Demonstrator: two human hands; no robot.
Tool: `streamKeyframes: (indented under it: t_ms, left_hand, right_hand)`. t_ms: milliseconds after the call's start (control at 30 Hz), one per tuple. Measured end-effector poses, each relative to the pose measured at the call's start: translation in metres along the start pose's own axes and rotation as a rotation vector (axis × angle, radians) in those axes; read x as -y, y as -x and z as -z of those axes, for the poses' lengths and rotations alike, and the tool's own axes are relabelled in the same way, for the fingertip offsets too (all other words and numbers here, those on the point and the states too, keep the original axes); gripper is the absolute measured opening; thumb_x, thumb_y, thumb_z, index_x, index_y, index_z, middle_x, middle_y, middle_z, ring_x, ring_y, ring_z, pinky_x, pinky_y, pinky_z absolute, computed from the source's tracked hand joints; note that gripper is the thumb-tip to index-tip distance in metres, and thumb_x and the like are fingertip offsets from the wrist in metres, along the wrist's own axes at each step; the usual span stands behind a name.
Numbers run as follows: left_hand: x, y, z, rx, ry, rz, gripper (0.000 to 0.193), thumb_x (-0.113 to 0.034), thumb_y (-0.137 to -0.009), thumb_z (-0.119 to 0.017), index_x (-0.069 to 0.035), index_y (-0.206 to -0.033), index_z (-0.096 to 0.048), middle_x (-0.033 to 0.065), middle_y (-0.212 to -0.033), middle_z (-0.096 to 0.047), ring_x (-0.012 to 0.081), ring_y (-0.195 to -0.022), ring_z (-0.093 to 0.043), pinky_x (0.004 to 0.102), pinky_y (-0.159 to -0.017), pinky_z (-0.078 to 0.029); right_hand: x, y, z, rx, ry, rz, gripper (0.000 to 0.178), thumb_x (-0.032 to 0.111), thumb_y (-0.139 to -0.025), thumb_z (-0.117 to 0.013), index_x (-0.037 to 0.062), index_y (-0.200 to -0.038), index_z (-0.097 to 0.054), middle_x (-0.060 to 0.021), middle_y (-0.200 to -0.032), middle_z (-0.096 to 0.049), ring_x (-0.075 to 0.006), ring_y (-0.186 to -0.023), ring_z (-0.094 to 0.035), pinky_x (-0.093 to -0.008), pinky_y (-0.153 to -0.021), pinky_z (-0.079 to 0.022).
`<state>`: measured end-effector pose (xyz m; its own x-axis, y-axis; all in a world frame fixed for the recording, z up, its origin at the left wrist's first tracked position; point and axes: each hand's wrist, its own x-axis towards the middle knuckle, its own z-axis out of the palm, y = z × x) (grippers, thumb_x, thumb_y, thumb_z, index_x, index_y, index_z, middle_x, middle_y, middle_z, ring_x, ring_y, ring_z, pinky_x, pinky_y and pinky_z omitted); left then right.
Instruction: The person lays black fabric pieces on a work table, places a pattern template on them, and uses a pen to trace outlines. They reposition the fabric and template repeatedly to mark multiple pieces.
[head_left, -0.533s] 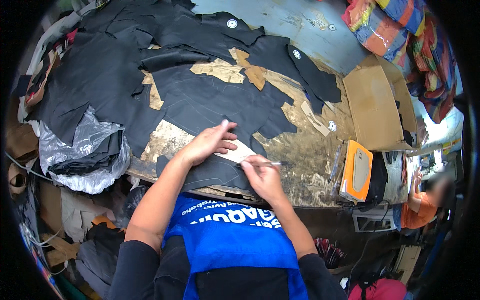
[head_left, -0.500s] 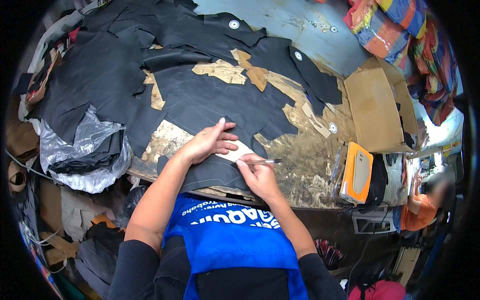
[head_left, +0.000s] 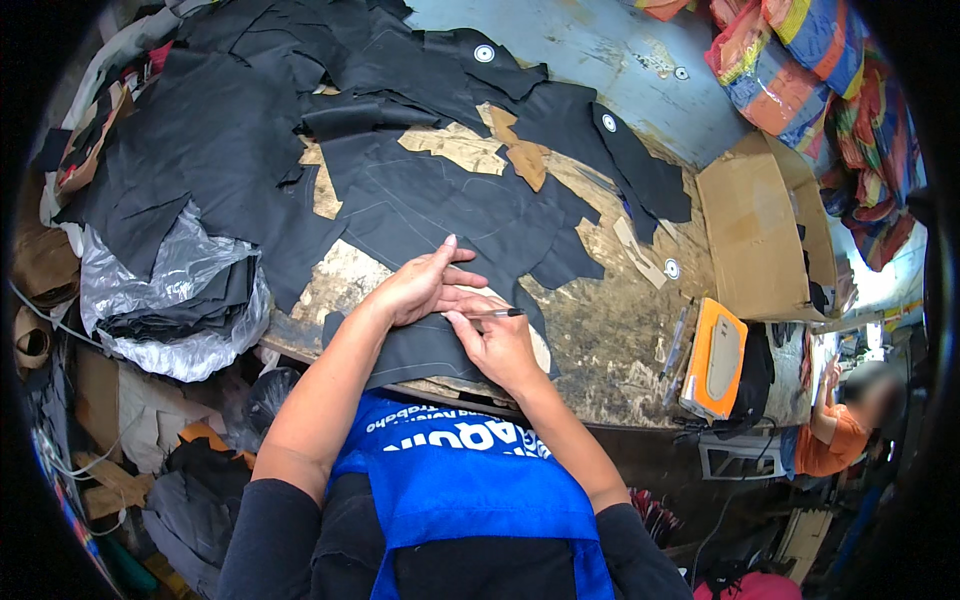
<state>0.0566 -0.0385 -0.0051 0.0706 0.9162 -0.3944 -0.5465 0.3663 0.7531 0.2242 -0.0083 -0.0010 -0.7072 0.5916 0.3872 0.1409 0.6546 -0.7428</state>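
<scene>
A black leather sheet (head_left: 425, 350) with thin pale lines drawn on it lies at the table's near edge. On it rests a pale, curved template (head_left: 541, 350), partly covered by both hands. My left hand (head_left: 425, 287) lies over the template and leather, fingers stretched out and thumb raised. Close to its fingertips, my right hand (head_left: 500, 345) grips a slim pen (head_left: 503, 313), which points left toward the template's edge. The pen's tip is hidden behind the fingers. Farther up, a larger black leather piece (head_left: 400, 200) carries more drawn outlines.
Brown templates (head_left: 525, 160) lie among the leather. To the right are a pale notched strip (head_left: 637, 252), an orange case (head_left: 715, 355) and a cardboard box (head_left: 755, 230). A plastic bag (head_left: 180, 310) of black pieces sits left. A person in orange (head_left: 838, 435) is far right.
My right hand has moved left, closer to my left hand, with the pen. More of the pale template now shows right of my right hand. The view has shifted slightly.
</scene>
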Motion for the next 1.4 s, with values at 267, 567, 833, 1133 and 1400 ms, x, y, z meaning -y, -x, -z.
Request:
streamKeyframes:
  t_ms: [267, 567, 833, 1133, 1400]
  left_hand:
    - [0.001, -0.001, 0.000, -0.012, -0.001, 0.000, 0.061, -0.046, -0.100, -0.027, 0.003, -0.136, -0.030, 0.0271, -0.122, -0.051, 0.0329, -0.105, -0.060, 0.0374, -0.086, -0.053]
    - [0.001, -0.002, -0.001, -0.039, -0.107, -0.008, 0.062, -0.048, -0.100, -0.028, 0.002, -0.136, -0.032, 0.0236, -0.120, -0.055, 0.0300, -0.103, -0.063, 0.0335, -0.081, -0.054]
    - [0.003, 0.001, -0.009, -0.100, -0.189, -0.033, 0.061, -0.047, -0.100, -0.027, 0.002, -0.137, -0.033, 0.0213, -0.120, -0.056, 0.0273, -0.101, -0.064, 0.0308, -0.078, -0.054]
    - [0.008, 0.009, -0.019, -0.092, -0.463, -0.146, 0.058, -0.043, -0.101, -0.028, 0.001, -0.139, -0.032, 0.0202, -0.121, -0.056, 0.0238, -0.107, -0.060, 0.0309, -0.087, -0.049]
    - [0.011, 0.010, -0.022, -0.084, -0.490, -0.177, 0.057, -0.042, -0.101, -0.031, 0.001, -0.140, -0.032, 0.0182, -0.117, -0.058, 0.0218, -0.106, -0.059, 0.0311, -0.088, -0.048]
  right_hand:
    - [0.004, 0.000, 0.010, 0.033, 0.138, -0.063, 0.009, 0.012, -0.078, -0.068, 0.0035, -0.081, -0.068, -0.0107, -0.084, -0.068, -0.0275, -0.080, -0.065, -0.0356, -0.070, -0.052]
    - [0.002, 0.019, 0.029, -0.001, 0.190, -0.071, 0.007, 0.012, -0.080, -0.066, 0.0051, -0.081, -0.066, -0.0100, -0.079, -0.067, -0.0282, -0.074, -0.064, -0.0373, -0.068, -0.051]
    - [0.003, 0.053, 0.057, -0.070, 0.155, -0.404, 0.009, 0.009, -0.083, -0.062, 0.0010, -0.078, -0.063, -0.0146, -0.074, -0.064, -0.0307, -0.064, -0.064, -0.0346, -0.058, -0.049]
    - [0.008, 0.063, 0.068, -0.109, 0.108, -0.332, 0.011, 0.008, -0.084, -0.061, -0.0005, -0.078, -0.062, -0.0166, -0.072, -0.063, -0.0324, -0.065, -0.064, -0.0362, -0.059, -0.049]
    - [-0.005, 0.025, 0.027, -0.066, 0.026, -0.130, 0.011, 0.013, -0.083, -0.062, 0.0021, -0.079, -0.063, -0.0158, -0.075, -0.064, -0.0337, -0.069, -0.064, -0.0392, -0.063, -0.050]
